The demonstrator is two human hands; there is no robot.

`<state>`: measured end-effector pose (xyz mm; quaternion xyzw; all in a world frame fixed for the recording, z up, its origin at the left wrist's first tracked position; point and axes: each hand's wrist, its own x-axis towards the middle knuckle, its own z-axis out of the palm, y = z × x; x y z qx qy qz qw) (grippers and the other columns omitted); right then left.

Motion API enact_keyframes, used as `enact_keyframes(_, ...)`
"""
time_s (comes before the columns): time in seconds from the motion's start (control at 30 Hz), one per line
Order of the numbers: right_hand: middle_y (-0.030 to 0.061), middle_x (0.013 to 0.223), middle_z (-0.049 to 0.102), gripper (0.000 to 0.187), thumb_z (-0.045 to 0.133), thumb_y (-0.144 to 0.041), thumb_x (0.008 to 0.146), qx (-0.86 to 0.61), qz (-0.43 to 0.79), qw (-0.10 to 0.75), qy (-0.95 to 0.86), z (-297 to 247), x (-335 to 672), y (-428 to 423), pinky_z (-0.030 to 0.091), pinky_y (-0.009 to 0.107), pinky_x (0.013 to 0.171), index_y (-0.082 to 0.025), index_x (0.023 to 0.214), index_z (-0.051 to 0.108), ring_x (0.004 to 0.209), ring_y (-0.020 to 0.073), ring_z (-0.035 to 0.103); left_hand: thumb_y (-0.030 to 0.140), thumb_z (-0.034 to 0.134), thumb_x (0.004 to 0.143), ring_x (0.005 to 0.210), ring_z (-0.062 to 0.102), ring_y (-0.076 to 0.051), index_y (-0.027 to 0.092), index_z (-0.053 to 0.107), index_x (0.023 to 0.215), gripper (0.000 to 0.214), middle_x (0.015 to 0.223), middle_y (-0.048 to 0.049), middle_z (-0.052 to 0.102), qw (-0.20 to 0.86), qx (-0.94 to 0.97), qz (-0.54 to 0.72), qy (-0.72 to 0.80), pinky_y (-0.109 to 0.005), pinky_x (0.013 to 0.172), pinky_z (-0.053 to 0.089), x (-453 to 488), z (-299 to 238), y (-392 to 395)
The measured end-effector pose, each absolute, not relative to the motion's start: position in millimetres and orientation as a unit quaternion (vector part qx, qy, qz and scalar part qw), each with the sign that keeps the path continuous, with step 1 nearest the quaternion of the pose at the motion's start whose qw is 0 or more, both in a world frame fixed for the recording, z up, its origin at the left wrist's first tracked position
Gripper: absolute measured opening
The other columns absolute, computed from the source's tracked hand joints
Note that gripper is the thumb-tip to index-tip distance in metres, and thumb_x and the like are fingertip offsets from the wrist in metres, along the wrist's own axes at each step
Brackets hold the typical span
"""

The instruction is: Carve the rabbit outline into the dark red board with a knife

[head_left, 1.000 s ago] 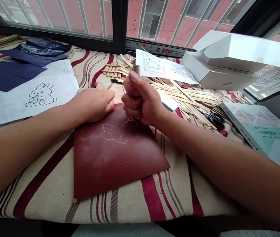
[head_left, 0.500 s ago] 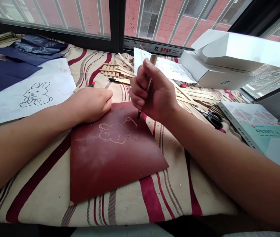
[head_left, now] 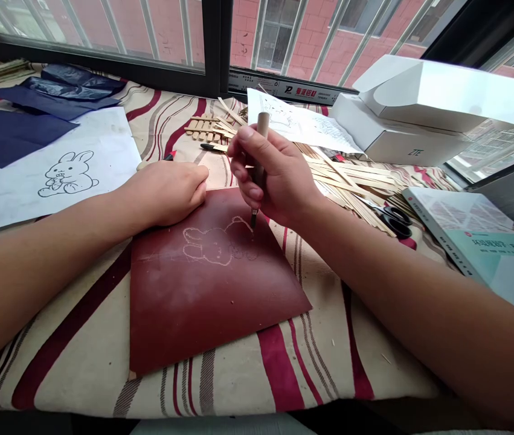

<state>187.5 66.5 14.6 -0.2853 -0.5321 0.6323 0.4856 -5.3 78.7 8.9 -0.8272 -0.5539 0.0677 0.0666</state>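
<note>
The right hand (head_left: 275,175) is closed around a wooden-handled carving tool (head_left: 262,130), thumb and fingers pinching it like a pen, with its narrow steel tip (head_left: 253,221) at or just above the surface by the top of the rabbit's ear; I can't tell from here whether it is touching. The left hand (head_left: 166,193) lies curled and relaxed at the upper edge of the dark red sheet (head_left: 211,308), holding nothing that I can see and steadying the sheet, by the look of it. The sheet sits flat on a striped cloth (head_left: 329,377), tilted a little, with a pale rabbit outline (head_left: 215,244) scored across its upper half. The head, ears and body read clearly, while the lines at the right are fainter and too small to follow. Most of the red surface below is unmarked, and there is open cloth to the front and right of the sheet. To the left lies the printed rabbit (head_left: 67,175) on white paper (head_left: 21,211), beside dark blue carbon paper (head_left: 21,136). Beyond the right hand, loose wooden sticks (head_left: 351,181) and black-handled scissors (head_left: 395,222) crowd that side, and a book (head_left: 465,235) sits at the table's right edge.
</note>
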Motion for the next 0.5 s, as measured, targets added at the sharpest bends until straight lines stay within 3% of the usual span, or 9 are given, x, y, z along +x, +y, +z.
enact_keyframes(0.17, -0.0079, 0.056, 0.05, 0.045, 0.072, -0.057, 0.101, -0.311, 0.609, 0.493, -0.537, 8.0, 178.2, 64.4, 0.024, 0.017, 0.034, -0.02, 0.08, 0.056, 0.037, 0.0029, 0.033, 0.038, 0.031, 0.099, 0.095, 0.073, -0.03, 0.021, 0.064, 0.1, 0.037, 0.1, -0.0124, 0.074, 0.056, -0.824, 0.067, -0.56, -0.042, 0.077, 0.047, -3.3, 10.0, 76.5)
enact_keyframes(0.37, -0.0103, 0.052, 0.037, 0.046, 0.067, -0.051, 0.105, -0.335, 0.611, 0.513, -0.501, 4.0, 166.4, 67.2, 0.025, 0.016, 0.036, -0.02, 0.074, 0.054, 0.04, 0.0031, 0.026, 0.037, 0.03, 0.098, 0.1, 0.076, -0.039, 0.022, 0.066, 0.101, 0.039, 0.106, -0.0179, 0.077, 0.046, -0.825, 0.069, -0.558, -0.051, 0.079, 0.051, -3.4, 8.7, 78.5)
enact_keyframes(0.5, -0.0087, 0.055, 0.034, 0.05, 0.068, -0.052, 0.104, -0.334, 0.599, 0.514, -0.516, 3.0, 160.2, 67.5, 0.027, 0.015, 0.04, -0.019, 0.07, 0.052, 0.045, 0.0043, 0.03, 0.037, 0.033, 0.099, 0.105, 0.077, -0.036, 0.02, 0.068, 0.104, 0.039, 0.109, -0.0156, 0.079, 0.049, -0.816, 0.08, -0.571, -0.047, 0.087, 0.055, -3.7, 9.3, 78.7)
